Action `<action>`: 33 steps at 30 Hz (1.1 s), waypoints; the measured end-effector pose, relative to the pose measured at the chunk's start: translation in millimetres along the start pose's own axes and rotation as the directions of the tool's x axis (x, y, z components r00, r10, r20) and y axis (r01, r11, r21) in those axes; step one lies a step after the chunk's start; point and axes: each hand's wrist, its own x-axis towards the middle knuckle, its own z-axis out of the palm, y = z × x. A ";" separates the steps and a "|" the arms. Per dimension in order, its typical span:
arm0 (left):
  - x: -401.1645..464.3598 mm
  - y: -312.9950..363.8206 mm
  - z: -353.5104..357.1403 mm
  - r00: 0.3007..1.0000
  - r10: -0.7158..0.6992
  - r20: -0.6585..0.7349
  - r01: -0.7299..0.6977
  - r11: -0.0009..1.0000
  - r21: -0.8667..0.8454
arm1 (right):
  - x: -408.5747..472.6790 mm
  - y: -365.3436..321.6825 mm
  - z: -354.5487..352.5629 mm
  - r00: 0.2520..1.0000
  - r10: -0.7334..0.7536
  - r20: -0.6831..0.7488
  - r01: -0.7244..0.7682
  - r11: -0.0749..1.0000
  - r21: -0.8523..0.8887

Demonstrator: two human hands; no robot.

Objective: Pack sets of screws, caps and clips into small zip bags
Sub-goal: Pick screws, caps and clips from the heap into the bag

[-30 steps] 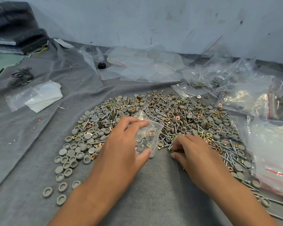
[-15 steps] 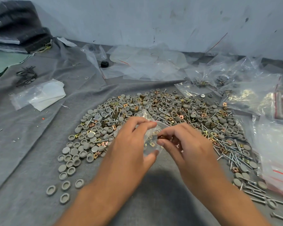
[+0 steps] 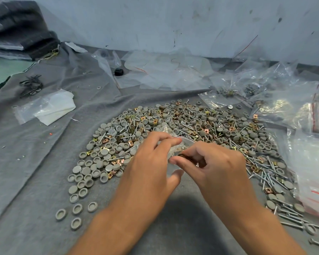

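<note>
head view: left hand grips one small zip bag above the grey cloth; right hand pinches clips at its mouth. behind, one heap of caps, screws, clips, uncountable; five caps lie apart.

Matt grey cloth, glossy plastic bags, metal screws

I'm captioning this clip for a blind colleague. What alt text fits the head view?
Two hands meet over a small zip bag: the left hand holds it while the right hand pinches dark pieces at its mouth. Behind them a pile of grey caps, screws and brass clips spreads over a grey cloth, with more plastic bags to the right.
</note>
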 end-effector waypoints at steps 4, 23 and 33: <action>0.2 0.3 -0.8 1.000 0.020 -0.005 -0.020 1.000 0.014 | 0.8 -0.8 -0.7 0.999 0.008 0.032 -0.007 1.000 -0.022; -1.6 -1.6 -10.4 0.997 -0.015 0.079 0.009 0.998 0.066 | -8.8 56.6 -63.2 0.529 0.512 0.677 -0.294 0.859 -0.420; -2.6 0.7 -7.8 0.995 -0.023 0.101 0.014 0.996 0.089 | -14.6 43.5 -36.3 0.575 0.467 0.672 -0.183 0.874 -0.450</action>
